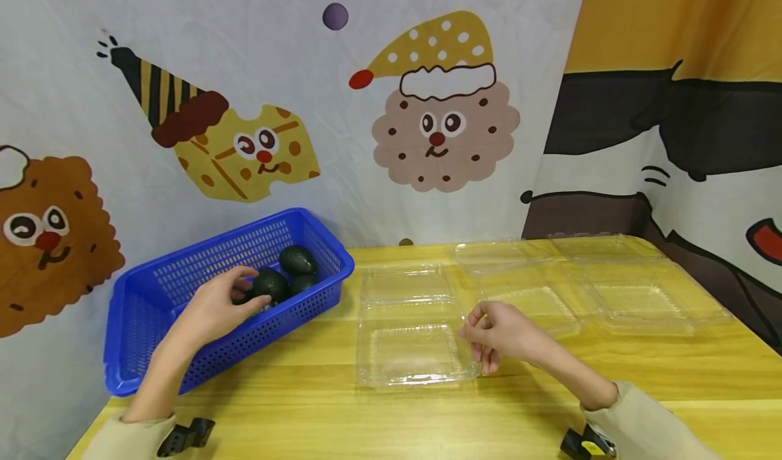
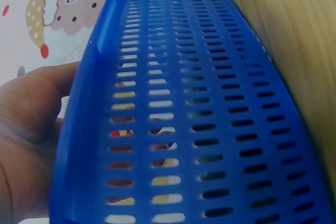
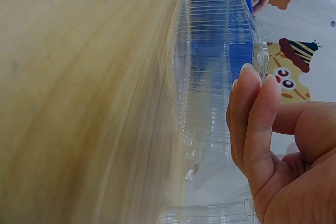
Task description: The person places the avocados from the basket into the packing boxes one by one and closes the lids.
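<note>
In the head view my left hand (image 1: pixel 216 307) reaches over the near rim of a blue plastic basket (image 1: pixel 137 270). Its thumb and fingers are spread beside a dark green avocado (image 1: pixel 271 284); whether they press on it is hard to see. Another avocado (image 1: pixel 297 260) lies behind it, and part of a third shows alongside. My right hand (image 1: pixel 497 334) pinches the right edge of an open clear plastic clamshell container (image 1: pixel 409 355) between thumb and fingers. In the right wrist view the fingers (image 3: pixel 257 124) are at the container's rim, the contact partly hidden.
Two more open clear containers stand to the right, one in the middle (image 1: pixel 531 304) and one farther right (image 1: pixel 641 300). All rest on a wooden table (image 1: pixel 293 406). Behind it hangs a cloth (image 1: pixel 342 134) printed with cartoon figures.
</note>
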The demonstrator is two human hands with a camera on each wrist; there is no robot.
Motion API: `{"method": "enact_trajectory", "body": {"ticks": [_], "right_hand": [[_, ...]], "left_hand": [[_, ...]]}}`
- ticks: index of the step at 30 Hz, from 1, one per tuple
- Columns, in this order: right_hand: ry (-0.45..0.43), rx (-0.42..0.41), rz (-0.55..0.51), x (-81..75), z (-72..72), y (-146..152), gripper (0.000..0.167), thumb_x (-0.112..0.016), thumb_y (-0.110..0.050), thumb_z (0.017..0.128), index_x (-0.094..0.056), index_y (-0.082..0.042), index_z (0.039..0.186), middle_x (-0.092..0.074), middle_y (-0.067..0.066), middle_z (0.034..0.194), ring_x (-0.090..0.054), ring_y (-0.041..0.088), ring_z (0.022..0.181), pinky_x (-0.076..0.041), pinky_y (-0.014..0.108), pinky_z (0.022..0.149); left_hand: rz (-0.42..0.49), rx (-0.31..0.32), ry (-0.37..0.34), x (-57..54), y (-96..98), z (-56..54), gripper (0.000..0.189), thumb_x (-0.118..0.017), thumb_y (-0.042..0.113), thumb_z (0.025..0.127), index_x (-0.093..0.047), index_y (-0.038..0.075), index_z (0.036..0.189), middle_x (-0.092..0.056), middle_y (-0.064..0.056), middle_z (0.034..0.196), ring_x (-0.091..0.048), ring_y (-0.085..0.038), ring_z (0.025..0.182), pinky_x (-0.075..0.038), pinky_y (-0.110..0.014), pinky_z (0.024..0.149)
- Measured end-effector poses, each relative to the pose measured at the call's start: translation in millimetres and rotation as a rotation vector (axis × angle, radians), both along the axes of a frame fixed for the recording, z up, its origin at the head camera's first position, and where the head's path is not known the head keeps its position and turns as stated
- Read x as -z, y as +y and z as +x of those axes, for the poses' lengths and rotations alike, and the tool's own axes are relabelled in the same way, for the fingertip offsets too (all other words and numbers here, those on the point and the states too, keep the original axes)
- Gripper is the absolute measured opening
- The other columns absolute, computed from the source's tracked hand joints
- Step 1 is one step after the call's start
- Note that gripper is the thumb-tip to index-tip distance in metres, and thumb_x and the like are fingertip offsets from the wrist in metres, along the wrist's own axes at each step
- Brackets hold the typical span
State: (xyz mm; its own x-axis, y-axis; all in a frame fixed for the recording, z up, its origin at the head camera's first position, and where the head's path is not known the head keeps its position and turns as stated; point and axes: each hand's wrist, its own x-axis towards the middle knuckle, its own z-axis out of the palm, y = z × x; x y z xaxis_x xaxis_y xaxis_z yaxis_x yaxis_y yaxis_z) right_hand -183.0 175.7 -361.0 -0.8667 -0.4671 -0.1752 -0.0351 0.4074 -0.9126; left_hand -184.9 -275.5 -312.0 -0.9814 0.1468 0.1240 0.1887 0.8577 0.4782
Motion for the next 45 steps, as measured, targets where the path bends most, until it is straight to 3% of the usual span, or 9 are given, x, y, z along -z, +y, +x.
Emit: {"method": "enact_trajectory", "body": {"ticks": [9, 21, 30, 45], "right_hand": [[0.009, 0.004, 0.007, -0.2, 1.1, 0.2, 0.026, -0.062, -0.016, 0.102, -0.051, 0.007, 0.105, -0.064, 0.013, 0.065, -0.063, 0.022, 0.047, -0.058, 0.045, 0.050], [0.010, 0.006, 0.008, 1.5, 2.2, 1.0, 0.025, -0.062, -0.016, 0.102, -0.051, 0.006, 0.103, -0.063, 0.013, 0.065, -0.063, 0.023, 0.046, -0.058, 0.044, 0.049], [0.016, 0.010, 0.021, 2.6, 2.5, 0.7, 0.026, -0.062, -0.018, 0.103, -0.051, 0.006, 0.105, -0.064, 0.013, 0.066, -0.064, 0.025, 0.048, -0.057, 0.047, 0.050], [0.021, 0.011, 0.023, 0.1, 0.7, -0.9, 0.025, -0.062, -0.018, 0.103, -0.051, 0.005, 0.104, -0.064, 0.013, 0.064, -0.064, 0.028, 0.048, -0.057, 0.051, 0.051]], "left_hand": [[-0.042, 0.009, -0.033, 6.8, -8.1, -5.8, 0.063, -0.079, 0.027, 0.089, -0.053, -0.009, 0.134, -0.062, -0.030, 0.115, -0.063, -0.040, 0.097, -0.052, -0.056, 0.078], [-0.046, 0.038, -0.091, 14.3, -20.5, -12.3, 0.051, -0.077, 0.015, 0.088, -0.058, -0.008, 0.129, -0.063, -0.029, 0.110, -0.062, -0.045, 0.099, -0.050, -0.059, 0.081], [-0.030, 0.029, -0.215, 12.9, -24.7, -11.6, 0.043, -0.070, 0.009, 0.090, -0.059, -0.009, 0.128, -0.058, -0.035, 0.120, -0.052, -0.056, 0.114, -0.046, -0.064, 0.089], [0.041, 0.023, -0.333, 14.7, -27.1, -13.3, 0.048, -0.063, 0.001, 0.091, -0.052, -0.011, 0.136, -0.053, -0.037, 0.124, -0.050, -0.054, 0.116, -0.049, -0.059, 0.088]]}}
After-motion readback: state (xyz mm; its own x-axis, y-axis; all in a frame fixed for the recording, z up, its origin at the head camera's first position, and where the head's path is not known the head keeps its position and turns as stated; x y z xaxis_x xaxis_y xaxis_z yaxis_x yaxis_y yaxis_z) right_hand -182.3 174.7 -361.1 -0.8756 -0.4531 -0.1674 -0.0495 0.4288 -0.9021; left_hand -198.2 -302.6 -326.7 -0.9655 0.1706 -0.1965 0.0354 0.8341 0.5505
